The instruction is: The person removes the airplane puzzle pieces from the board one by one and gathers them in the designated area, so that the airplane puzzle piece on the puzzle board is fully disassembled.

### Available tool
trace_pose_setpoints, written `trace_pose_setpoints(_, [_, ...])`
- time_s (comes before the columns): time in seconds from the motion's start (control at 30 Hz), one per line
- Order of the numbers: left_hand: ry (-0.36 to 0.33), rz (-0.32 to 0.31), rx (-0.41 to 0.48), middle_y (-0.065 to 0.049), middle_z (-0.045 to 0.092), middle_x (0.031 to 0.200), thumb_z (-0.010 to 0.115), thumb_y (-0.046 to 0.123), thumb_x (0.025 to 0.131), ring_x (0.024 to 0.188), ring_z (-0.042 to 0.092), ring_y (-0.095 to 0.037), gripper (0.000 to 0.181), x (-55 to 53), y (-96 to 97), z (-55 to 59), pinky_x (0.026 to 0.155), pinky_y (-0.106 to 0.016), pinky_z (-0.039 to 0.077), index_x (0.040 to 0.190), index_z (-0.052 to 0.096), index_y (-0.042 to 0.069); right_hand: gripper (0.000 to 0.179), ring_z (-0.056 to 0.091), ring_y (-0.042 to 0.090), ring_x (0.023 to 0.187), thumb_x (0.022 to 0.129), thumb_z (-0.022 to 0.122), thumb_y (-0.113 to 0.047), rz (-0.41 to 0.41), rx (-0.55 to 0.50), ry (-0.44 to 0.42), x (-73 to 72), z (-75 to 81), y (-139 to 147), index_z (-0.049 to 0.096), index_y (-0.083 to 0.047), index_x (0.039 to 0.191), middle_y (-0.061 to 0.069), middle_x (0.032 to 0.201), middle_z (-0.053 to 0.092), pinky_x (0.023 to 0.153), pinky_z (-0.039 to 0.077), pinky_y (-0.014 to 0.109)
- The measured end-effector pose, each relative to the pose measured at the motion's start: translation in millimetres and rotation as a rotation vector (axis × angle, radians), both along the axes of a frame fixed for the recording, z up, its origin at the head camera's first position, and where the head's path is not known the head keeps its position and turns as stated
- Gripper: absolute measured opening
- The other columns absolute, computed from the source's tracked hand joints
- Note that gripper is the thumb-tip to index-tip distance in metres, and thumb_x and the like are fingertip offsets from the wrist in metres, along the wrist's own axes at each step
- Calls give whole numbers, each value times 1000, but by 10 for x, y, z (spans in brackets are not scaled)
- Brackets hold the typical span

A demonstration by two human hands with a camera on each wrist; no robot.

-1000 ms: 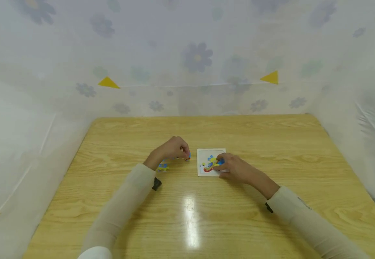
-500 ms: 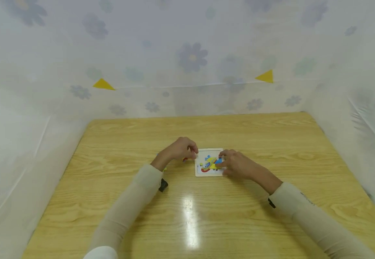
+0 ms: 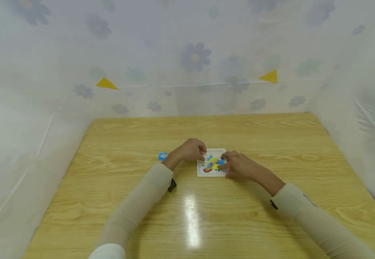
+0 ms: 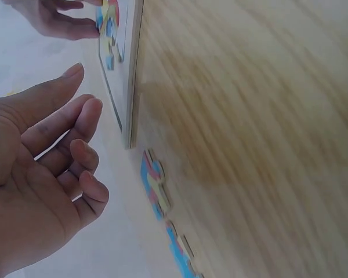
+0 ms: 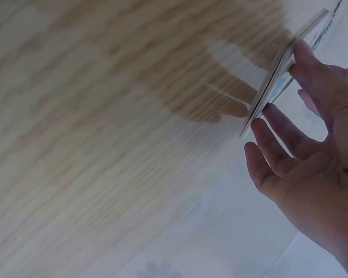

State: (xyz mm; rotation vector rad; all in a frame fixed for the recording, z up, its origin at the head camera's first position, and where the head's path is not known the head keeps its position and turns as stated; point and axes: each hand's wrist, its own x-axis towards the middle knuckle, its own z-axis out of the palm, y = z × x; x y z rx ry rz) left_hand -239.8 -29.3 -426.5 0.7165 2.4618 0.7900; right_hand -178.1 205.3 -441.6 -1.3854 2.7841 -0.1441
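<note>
A square white puzzle board (image 3: 219,150) lies on the wooden table, partly filled with a yellow, blue and red airplane picture (image 3: 209,165). My left hand (image 3: 193,150) hovers at the board's far left edge. The left wrist view shows this hand (image 4: 43,156) with loosely bent fingers and nothing between thumb and fingertips. At the board's right side, my right hand (image 3: 240,166) holds the edge, thumb near the front corner and fingers reaching over the picture. In the right wrist view the thumb (image 5: 307,66) and bent fingertips lie right at the board's edge (image 5: 281,62).
Loose jigsaw pieces (image 4: 153,182) lie on the table left of the board, with another blue piece (image 3: 163,156) farther left. My left forearm hides part of that area. A flowered curtain (image 3: 187,97) surrounds the table's back and sides.
My left hand has moved right, from beside a loose red-and-blue piece to over the board's left edge. The right hand has shifted slightly right, uncovering more of the picture.
</note>
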Motion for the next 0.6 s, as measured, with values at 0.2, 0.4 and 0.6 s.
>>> trace_pose_setpoints(0.2, [7,-5,-30,-3,62,91,75,14,80,80,53,-14,25,7,103,-57,72,-25,45,103,66,5,36,58,36,103,76,78,-26,29,-49,25,-5,-24,9,73,-14,109,23,117,59,83,50,50])
trace_pose_setpoints(0.4, [-5,-7,-92,-2,59,97,77,18,79,86,52,-14,34,58,190,-92,75,-25,46,107,63,7,37,58,34,100,77,77,-25,35,-69,16,0,-65,38,71,-13,112,23,117,58,83,50,48])
trace_pose_setpoints(0.6, [5,13,-94,-2,57,93,81,18,75,82,50,-14,38,105,245,-125,71,-24,44,106,62,8,38,57,37,105,79,75,-25,41,-55,32,10,-84,71,70,-13,114,23,119,58,85,50,49])
